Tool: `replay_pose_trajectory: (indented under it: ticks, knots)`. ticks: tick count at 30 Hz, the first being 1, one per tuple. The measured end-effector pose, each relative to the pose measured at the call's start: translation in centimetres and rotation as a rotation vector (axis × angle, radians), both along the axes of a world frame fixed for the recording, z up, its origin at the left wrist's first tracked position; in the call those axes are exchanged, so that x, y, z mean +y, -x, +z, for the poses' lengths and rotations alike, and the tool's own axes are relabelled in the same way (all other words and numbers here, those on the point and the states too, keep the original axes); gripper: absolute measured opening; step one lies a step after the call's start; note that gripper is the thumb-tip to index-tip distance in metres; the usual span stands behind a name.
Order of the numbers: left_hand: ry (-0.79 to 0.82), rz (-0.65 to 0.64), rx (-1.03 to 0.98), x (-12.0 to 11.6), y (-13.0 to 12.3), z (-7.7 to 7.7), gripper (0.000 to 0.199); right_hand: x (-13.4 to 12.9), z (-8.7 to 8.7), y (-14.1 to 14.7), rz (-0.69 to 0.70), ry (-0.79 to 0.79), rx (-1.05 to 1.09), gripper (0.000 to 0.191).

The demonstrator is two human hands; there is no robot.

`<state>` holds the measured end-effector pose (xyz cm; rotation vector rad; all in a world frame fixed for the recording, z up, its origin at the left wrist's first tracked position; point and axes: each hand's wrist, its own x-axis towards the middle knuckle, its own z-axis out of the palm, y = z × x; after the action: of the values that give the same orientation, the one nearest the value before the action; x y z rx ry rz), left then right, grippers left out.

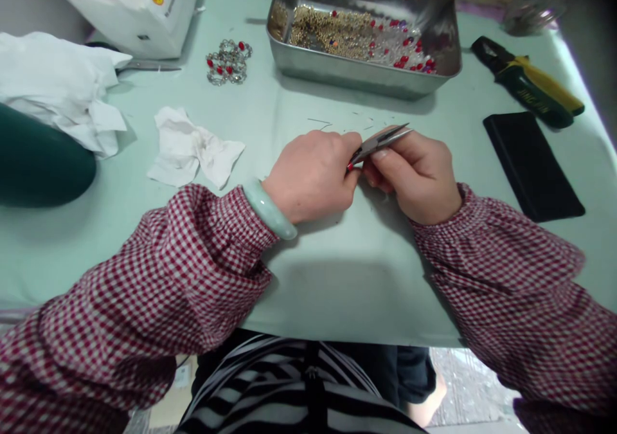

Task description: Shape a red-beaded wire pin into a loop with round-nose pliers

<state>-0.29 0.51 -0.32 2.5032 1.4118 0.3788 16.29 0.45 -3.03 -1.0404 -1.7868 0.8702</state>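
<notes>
Needle-nose pliers (378, 142) with a bit of red showing at the handle lie across the gap between my hands, jaws pointing up to the right. My left hand (315, 171) is wrapped around their handles, which are mostly hidden in the palm. Close against the jaws, my right hand (417, 170) is closed in a pinch, thumb over fingers. What it pinches, if anything, is too small to make out. Thin wire bits (319, 121) lie on the table just beyond my hands.
A metal tray (361, 74) of gold and red beads stands at the back. Beaded loops (229, 62), crumpled tissue (180, 146) and a tissue pack (139, 9) are to the left. Green-yellow pliers (535, 90) and a black flat object (533, 164) lie right.
</notes>
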Motion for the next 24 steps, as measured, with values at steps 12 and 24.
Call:
replay_pose_trajectory:
  ticks: [12, 24]
  knots:
    - [-0.032, -0.011, -0.006, 0.04, -0.04, -0.09, 0.021, -0.06, -0.26, -0.11, 0.006, -0.025, 0.042, 0.02]
    - [-0.042, -0.024, 0.003, 0.03, 0.02, -0.17, 0.022, 0.14, -0.61, -0.25, 0.054, -0.009, 0.161, 0.007]
